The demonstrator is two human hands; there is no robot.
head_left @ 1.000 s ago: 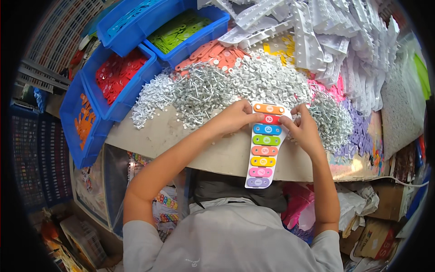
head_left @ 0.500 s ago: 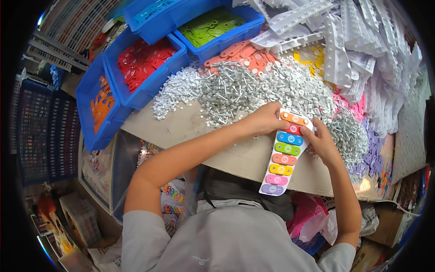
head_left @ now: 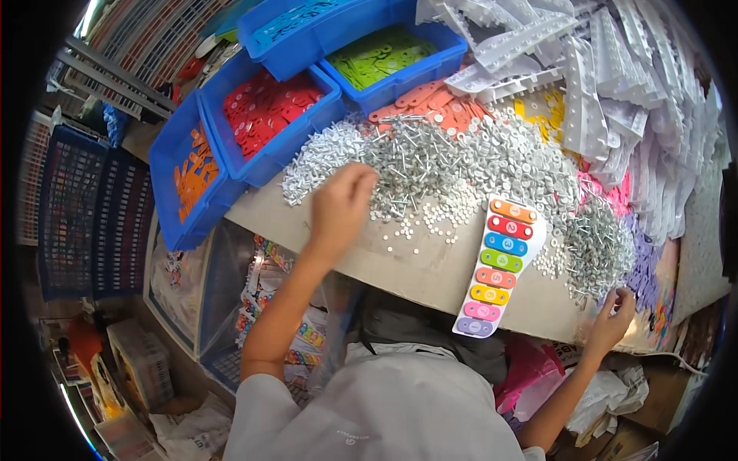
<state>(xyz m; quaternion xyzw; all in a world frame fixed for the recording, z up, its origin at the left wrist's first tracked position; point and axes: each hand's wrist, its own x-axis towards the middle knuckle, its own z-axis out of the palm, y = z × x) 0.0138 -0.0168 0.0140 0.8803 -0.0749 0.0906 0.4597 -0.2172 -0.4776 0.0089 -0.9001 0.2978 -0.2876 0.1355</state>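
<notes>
Well, the toy xylophone lies near-to-far between left hand and right hand, touching neither; I can't tell whether either pinches anything.

The left hand is extended forward with fingers curled; the right hand is held rightward, fingers loosely bent.

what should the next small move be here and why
Probably the left hand should pinch up one of the silver pins: they lie right beside it, while the white board with coloured bars lies untouched on the table and the right hand is also away from it. I can't tell whether either hand already holds something.
</notes>
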